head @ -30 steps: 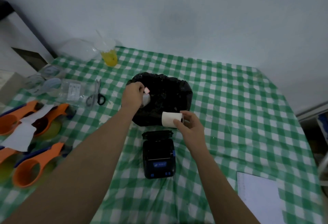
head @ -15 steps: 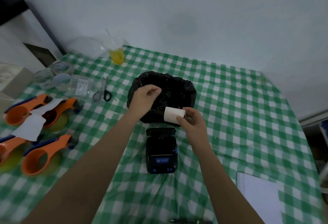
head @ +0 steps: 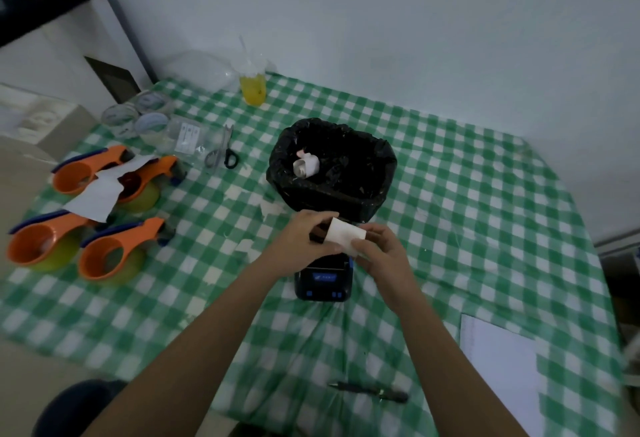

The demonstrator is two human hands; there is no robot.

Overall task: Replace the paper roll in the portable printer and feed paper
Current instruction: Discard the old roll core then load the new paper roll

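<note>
A small black portable printer (head: 323, 279) with blue buttons sits on the green checked tablecloth, its far part hidden behind my hands. Just above it I hold a white paper roll (head: 344, 236) between both hands. My left hand (head: 303, 244) grips its left end and my right hand (head: 379, 251) pinches its right side. Behind the printer stands a bin lined with a black bag (head: 375, 173). A used white roll core (head: 305, 165) lies inside the bin.
Several orange tape dispensers (head: 114, 253) and a paper scrap lie at the left. Scissors (head: 221, 152), plastic bags and a cup of yellow drink (head: 253, 88) are at the back. A white sheet (head: 498, 360) and a black pen (head: 369, 390) lie near the front right.
My left hand let go of the old roll core into the bin and came back to the new roll. Both hands now hold the roll lower, over the printer.
</note>
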